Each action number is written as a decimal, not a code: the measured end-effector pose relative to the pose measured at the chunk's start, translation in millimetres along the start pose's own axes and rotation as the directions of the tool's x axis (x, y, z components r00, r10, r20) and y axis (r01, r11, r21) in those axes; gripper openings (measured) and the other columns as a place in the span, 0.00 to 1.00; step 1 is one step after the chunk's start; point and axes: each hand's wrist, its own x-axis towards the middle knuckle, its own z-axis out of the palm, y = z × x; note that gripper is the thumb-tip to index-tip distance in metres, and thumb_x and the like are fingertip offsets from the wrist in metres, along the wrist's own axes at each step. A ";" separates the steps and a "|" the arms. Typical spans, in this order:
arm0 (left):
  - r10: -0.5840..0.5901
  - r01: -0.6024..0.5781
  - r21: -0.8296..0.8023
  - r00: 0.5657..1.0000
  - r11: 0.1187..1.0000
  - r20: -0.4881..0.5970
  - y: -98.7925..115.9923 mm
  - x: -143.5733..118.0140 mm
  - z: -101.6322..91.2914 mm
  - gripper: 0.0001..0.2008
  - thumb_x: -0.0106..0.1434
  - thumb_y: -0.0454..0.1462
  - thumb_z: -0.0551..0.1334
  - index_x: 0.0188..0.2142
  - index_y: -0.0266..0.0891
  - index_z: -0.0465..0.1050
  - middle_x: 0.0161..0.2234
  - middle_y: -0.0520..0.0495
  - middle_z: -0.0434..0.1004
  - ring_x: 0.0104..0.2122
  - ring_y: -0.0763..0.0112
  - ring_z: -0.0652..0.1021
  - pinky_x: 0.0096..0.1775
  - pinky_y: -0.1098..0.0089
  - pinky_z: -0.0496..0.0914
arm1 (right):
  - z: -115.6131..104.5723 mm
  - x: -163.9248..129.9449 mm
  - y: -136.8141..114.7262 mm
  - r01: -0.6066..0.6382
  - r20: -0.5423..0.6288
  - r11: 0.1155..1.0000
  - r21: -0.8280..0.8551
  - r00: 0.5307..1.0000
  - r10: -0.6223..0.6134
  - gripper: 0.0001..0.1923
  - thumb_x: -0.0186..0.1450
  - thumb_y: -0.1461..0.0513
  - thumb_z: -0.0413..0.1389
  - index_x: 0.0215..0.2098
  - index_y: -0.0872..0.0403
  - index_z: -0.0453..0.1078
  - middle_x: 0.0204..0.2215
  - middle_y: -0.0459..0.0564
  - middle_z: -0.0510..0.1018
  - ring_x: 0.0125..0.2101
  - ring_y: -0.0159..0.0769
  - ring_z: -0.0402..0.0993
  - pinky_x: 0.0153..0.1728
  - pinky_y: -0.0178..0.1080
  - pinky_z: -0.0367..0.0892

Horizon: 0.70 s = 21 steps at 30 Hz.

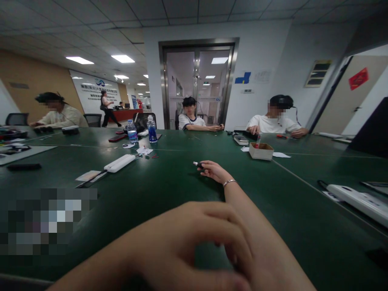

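Note:
My right hand [214, 171] is stretched out over the green table, its fingers closed on a small black object with a shiny metal end [197, 164], which looks like a USB plug. The metal end points left, and the fingers cover the rest of it. A thin bracelet [229, 182] circles the right wrist. Close to the camera and blurred, my left hand [194, 238] hangs in front of the right forearm. Its fingers are loosely bent with a gap to the thumb, and nothing shows between them. Whether it touches the forearm I cannot tell.
On the green table [169, 178], a white power strip [119, 163] lies left and another [360, 202] right. Two bottles, one a water bottle [132, 132], stand beyond. A small open box [261, 151] sits far right. Several people sit around the table.

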 end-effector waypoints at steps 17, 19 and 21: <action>-0.661 0.683 -0.264 0.420 0.681 -0.622 -273.7 86.8 19.7 0.11 0.57 0.42 0.58 0.38 0.42 0.71 0.40 0.44 0.72 0.47 0.59 0.68 0.51 0.60 0.59 | -1.8 4.0 2.5 0.009 0.022 1.000 0.008 1.000 -0.009 0.07 0.63 0.72 0.51 0.37 0.58 0.65 0.24 0.49 0.75 0.15 0.22 0.66 0.31 0.36 0.74; -0.755 0.656 -0.429 0.354 0.621 -0.552 -290.6 78.1 34.8 0.14 0.61 0.45 0.53 0.38 0.40 0.70 0.38 0.43 0.73 0.43 0.61 0.72 0.48 0.61 0.62 | -0.7 4.8 2.1 0.006 0.018 1.000 -0.016 1.000 -0.006 0.07 0.63 0.73 0.51 0.37 0.58 0.66 0.23 0.48 0.75 0.16 0.23 0.66 0.30 0.36 0.74; -0.784 0.574 -0.536 0.428 0.620 -0.449 -298.7 71.3 47.0 0.17 0.63 0.46 0.49 0.39 0.38 0.69 0.36 0.44 0.74 0.37 0.65 0.74 0.43 0.64 0.66 | -0.3 6.5 3.0 0.009 0.024 0.999 -0.036 1.000 -0.009 0.06 0.62 0.73 0.53 0.35 0.58 0.67 0.22 0.46 0.74 0.16 0.23 0.67 0.31 0.36 0.74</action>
